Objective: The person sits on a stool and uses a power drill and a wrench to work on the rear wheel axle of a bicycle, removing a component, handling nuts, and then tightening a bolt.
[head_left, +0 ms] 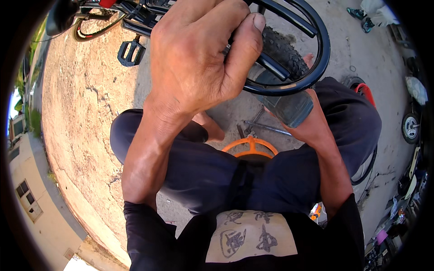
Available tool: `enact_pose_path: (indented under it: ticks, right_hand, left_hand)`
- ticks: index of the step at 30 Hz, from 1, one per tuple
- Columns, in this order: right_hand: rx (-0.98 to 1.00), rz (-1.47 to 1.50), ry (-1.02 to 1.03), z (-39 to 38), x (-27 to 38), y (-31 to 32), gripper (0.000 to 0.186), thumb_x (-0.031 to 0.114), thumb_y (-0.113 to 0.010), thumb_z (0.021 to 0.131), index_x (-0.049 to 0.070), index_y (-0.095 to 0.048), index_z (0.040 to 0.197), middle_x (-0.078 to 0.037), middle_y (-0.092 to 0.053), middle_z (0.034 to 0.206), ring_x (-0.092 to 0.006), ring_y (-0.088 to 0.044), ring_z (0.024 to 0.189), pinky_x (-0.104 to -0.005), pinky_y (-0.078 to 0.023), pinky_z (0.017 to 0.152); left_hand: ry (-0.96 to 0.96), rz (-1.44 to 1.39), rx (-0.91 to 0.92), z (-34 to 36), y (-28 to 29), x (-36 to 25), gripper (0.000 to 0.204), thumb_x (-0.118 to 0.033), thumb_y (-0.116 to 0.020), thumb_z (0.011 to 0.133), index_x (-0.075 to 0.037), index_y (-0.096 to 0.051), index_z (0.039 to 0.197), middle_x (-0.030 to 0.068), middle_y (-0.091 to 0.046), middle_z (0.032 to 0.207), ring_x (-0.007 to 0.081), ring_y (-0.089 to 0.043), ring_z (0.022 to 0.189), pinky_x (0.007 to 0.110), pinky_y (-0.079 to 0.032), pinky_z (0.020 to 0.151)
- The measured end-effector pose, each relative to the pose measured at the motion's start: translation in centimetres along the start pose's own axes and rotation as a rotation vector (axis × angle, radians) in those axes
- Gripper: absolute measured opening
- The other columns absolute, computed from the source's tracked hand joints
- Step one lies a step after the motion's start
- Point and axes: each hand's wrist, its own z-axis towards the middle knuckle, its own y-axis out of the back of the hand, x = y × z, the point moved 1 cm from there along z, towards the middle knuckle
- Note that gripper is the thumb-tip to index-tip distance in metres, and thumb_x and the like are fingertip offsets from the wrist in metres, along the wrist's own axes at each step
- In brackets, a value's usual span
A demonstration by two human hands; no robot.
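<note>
A bicycle with a black ring-shaped part (321,49) and a knobby tire (294,58) fills the upper middle. My left hand (199,56) is large in view, fingers curled over the black bicycle part, thumb against a tube beside the ring; its fingertips are mostly hidden. Below the ring, my right hand (305,122) grips a grey, translucent object (294,108), partly hidden behind the ring. A black pedal (125,53) hangs at upper left. On the ground between my legs lie metal tools (266,128), beside an orange ring-shaped stool or stand (251,142).
My bent legs frame the work. Cracked concrete ground (86,135) extends left toward a building (31,198). Along the right are a loose wheel (411,126), a red object (365,92) and assorted bike parts (398,207). Shoes and a white bag (384,13) sit at upper right.
</note>
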Motion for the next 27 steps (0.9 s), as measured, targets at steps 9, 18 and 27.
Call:
enact_pose_path:
  ticks: [9,18,27]
  right_hand:
    - [-0.163,-0.077,0.102,-0.1,-0.3,-2.6,0.032,0.016,-0.085,0.084,0.0,-0.07,0.108,-0.01,-0.073,0.105,-0.0184,-0.067,0.098,-0.0362,-0.053,0.087]
    - [-0.256,0.209,-0.193,-5.7,-4.2,-3.6,0.025,0.01,-0.079,0.089,0.003,-0.072,0.113,-0.004,-0.073,0.098,-0.0129,-0.068,0.086,-0.0294,-0.055,0.078]
    - [-0.184,0.356,-0.371,-5.7,-5.9,-3.4,0.034,0.018,-0.083,0.087,0.001,-0.069,0.113,-0.007,-0.072,0.103,-0.0158,-0.065,0.092,-0.0345,-0.053,0.081]
  left_hand:
    - [-0.016,0.0,0.022,-0.8,-0.4,0.6,0.015,-0.004,-0.062,0.093,0.001,-0.061,0.079,0.0098,-0.057,0.076,0.0205,-0.054,0.063,0.031,-0.042,0.058]
    - [-0.084,-0.066,-0.097,-0.5,-0.5,0.6,0.014,0.001,-0.062,0.087,0.001,-0.057,0.074,0.0128,-0.053,0.073,0.0264,-0.053,0.061,0.036,-0.041,0.055]
    - [0.076,0.035,0.084,-0.6,0.3,-0.7,0.028,-0.012,-0.055,0.102,0.006,-0.063,0.082,0.0104,-0.065,0.084,0.012,-0.056,0.069,0.024,-0.044,0.064]
